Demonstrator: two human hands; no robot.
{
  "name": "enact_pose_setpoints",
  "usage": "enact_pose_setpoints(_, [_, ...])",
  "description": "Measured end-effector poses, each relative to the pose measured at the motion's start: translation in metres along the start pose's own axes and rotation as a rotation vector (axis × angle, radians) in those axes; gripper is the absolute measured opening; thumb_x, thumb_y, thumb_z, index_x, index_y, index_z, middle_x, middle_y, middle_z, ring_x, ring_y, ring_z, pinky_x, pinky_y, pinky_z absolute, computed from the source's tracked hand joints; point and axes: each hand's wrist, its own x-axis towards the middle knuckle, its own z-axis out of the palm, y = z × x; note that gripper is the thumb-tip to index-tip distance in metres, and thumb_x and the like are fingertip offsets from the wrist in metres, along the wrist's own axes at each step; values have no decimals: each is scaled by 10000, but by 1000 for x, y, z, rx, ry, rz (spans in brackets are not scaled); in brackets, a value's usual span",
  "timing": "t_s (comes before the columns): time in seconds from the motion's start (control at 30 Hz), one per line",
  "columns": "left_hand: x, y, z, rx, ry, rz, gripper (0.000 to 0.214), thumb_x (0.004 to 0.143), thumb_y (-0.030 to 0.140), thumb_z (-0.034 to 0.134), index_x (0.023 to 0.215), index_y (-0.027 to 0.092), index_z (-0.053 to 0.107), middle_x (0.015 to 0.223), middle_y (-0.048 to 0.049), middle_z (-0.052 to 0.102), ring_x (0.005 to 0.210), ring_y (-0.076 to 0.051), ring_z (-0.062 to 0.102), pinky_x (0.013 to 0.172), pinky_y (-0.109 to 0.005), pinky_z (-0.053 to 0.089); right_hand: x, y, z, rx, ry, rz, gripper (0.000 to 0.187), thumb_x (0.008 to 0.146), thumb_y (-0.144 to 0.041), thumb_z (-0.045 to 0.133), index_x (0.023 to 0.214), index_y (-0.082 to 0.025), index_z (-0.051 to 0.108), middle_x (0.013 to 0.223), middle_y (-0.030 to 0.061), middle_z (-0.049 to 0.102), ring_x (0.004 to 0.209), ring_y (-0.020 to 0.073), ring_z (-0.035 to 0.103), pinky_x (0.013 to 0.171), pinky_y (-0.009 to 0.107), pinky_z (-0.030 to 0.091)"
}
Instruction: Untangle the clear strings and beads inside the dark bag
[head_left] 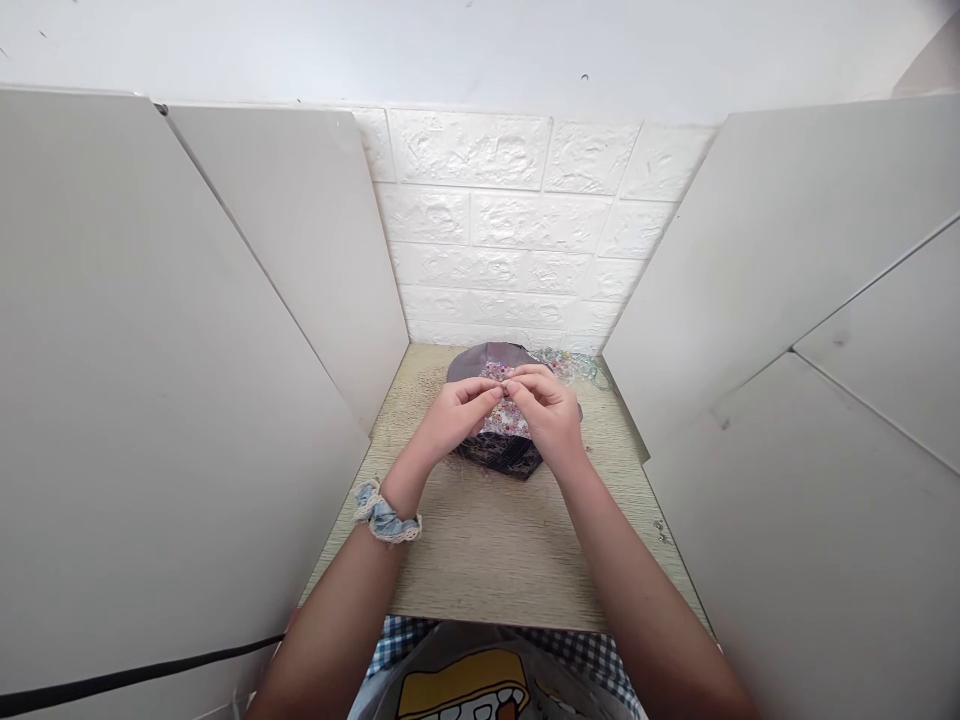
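Observation:
My left hand [466, 408] and my right hand [550, 412] meet at the fingertips in the middle of the view. Both are closed in a pinch, and whatever sits between the fingers is too small to make out. Just beneath them lies a rounded grey-purple and black cloth item [480, 358], partly hidden by the hands. On it is a bed of small pink, red and clear beads [517, 418]. Its near side is a dark, shiny patterned panel [506, 455]. A pale blue scrunchie with lace trim [386, 513] circles my left wrist.
Clear and pale green strung beads [574, 366] lie at the table's back right. A couple of small shiny bits [661, 532] rest near the right edge of the wooden table [495, 570]. White panels [300, 250] flank it, with a white brick-pattern wall [510, 220] behind.

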Motion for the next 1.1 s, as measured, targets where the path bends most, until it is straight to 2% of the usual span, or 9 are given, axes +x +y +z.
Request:
enact_pose_setpoints(0.17, [-3,4,0,-107,-89,-87,405,712,454,525,957,133,540,519,25,457,391,-54,440,314,-152,174,2,-8,-2,-101,-67,-26,127,727,-231,532,686,-179,640,886,42,547,889,145,518,760,270,419])
enact_pose_setpoints(0.23, [-3,4,0,-134,-110,-94,391,707,465,528,924,139,541,584,10,492,398,-54,460,304,-151,167,3,-10,-2,-108,-74,-20,128,723,-223,529,677,-173,638,894,43,549,870,143,524,780,278,414])
enact_pose_setpoints(0.33, [-3,2,0,-158,-109,-77,324,704,441,544,795,130,552,658,-6,515,414,-52,472,311,-157,171,7,-9,-1,-64,-11,-5,147,736,-238,510,694,-163,629,884,47,554,872,144,525,779,274,418])
enact_pose_setpoints(0.47, [-2,-1,-2,-208,-62,-14,286,722,400,542,735,117,580,438,59,318,355,-18,294,355,-161,178,17,-1,0,-112,69,78,201,762,-289,478,748,-143,616,836,47,571,810,136,530,728,249,419])
enact_pose_setpoints(0.53, [-2,-1,-3,-233,-30,-2,285,720,397,547,733,115,588,407,75,231,353,-14,202,361,-167,143,23,7,-1,-291,-26,115,203,767,-288,471,752,-147,618,810,42,579,765,134,527,702,244,407])
enact_pose_setpoints(0.7, [-3,2,-3,-231,31,-27,306,705,420,547,749,120,589,403,77,199,364,-23,154,370,-184,107,37,32,1,-911,-594,118,182,778,-202,438,776,-176,618,797,65,586,749,168,528,653,259,373])
enact_pose_setpoints(0.77, [-3,3,-3,-201,53,-34,314,703,424,542,747,117,590,405,76,200,367,-25,162,373,-185,111,39,39,6,-1044,-729,161,182,779,-161,420,783,-163,603,795,86,588,722,177,538,616,255,370])
enact_pose_setpoints(0.93, [-1,1,-4,-145,84,-35,306,709,413,535,744,116,597,398,75,217,366,-27,187,378,-183,134,38,46,18,-1117,-784,207,204,777,-94,377,788,-126,578,829,129,582,713,183,549,603,249,379])
enact_pose_setpoints(1.1, [0,0,-4,-155,103,-17,298,707,406,536,734,116,597,397,74,216,365,-26,186,375,-184,138,38,50,16,-1133,-811,213,201,729,-59,390,786,-136,568,814,106,582,682,168,541,570,234,365])
